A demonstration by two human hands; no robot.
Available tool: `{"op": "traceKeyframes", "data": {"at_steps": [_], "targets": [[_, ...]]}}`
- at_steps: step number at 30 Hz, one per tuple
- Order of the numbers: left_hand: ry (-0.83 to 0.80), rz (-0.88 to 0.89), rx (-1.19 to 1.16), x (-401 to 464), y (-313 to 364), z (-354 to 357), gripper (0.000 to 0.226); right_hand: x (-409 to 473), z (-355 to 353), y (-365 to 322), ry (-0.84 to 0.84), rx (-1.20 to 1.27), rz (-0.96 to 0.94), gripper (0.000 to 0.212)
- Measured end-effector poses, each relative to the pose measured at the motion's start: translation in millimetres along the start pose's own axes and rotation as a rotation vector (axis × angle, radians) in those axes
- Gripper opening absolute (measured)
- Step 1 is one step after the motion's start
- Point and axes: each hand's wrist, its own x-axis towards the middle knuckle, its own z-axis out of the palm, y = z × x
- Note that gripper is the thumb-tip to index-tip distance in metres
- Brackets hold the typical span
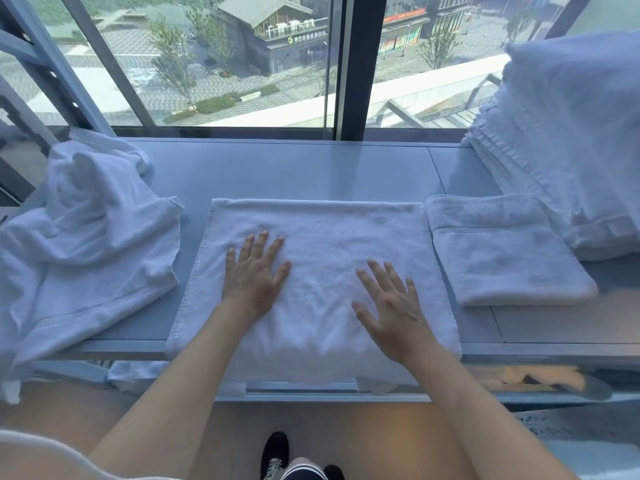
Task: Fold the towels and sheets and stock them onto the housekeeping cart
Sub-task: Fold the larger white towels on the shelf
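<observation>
smoothing the towel (322, 244) under both palms: left hand (254, 271) and right hand (394, 306) lie flat, fingers spread, gripping nothing. best to sweep outward evenly, square the edges, then fold toward the stack (498, 251) right of the right hand.

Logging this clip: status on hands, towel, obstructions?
Left hand and right hand open, flat on middle towel. Towel spread on ledge, partly folded. Nothing in the way.
</observation>
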Motion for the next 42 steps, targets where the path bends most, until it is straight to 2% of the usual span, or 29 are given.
{"op": "traceKeyframes", "data": {"at_steps": [6, 10, 13, 16, 21, 31, 38, 40, 42], "targets": [[0.020, -0.007, 0.012, -10, 15, -14, 0.058, -22, 6, 16, -0.062, -0.156, 0.002, 0.072], [0.037, -0.025, 0.006, -74, 23, -17, 0.055, -21, 8, 15, -0.062, -0.163, 0.001, 0.072], [-0.025, -0.088, -0.029, -130, 11, -8, 0.067, -21, 9, 16, -0.049, -0.159, 0.005, 0.072], [-0.044, -0.051, -0.017, -145, 1, 0, 0.072, -18, 10, 16, -0.046, -0.172, 0.000, 0.072], [-0.058, -0.059, 0.030, -107, -5, 0, 0.073, 13, 7, 18, -0.053, -0.184, 0.000, 0.073], [-0.031, -0.102, -0.005, 22, -10, -1, 0.067, 145, -10, 33, -0.067, -0.191, 0.014, 0.070], [-0.062, -0.076, 0.025, 41, -3, -13, 0.064, 156, -18, 31, -0.074, -0.193, 0.042, 0.067], [0.031, 0.001, 0.024, 23, 12, -20, 0.060, 136, -19, 17, -0.021, -0.157, -0.014, 0.063], [0.100, 0.162, -0.044, -9, 31, -23, 0.055, 100, -15, 1, 0.031, -0.057, -0.129, 0.060]]}}
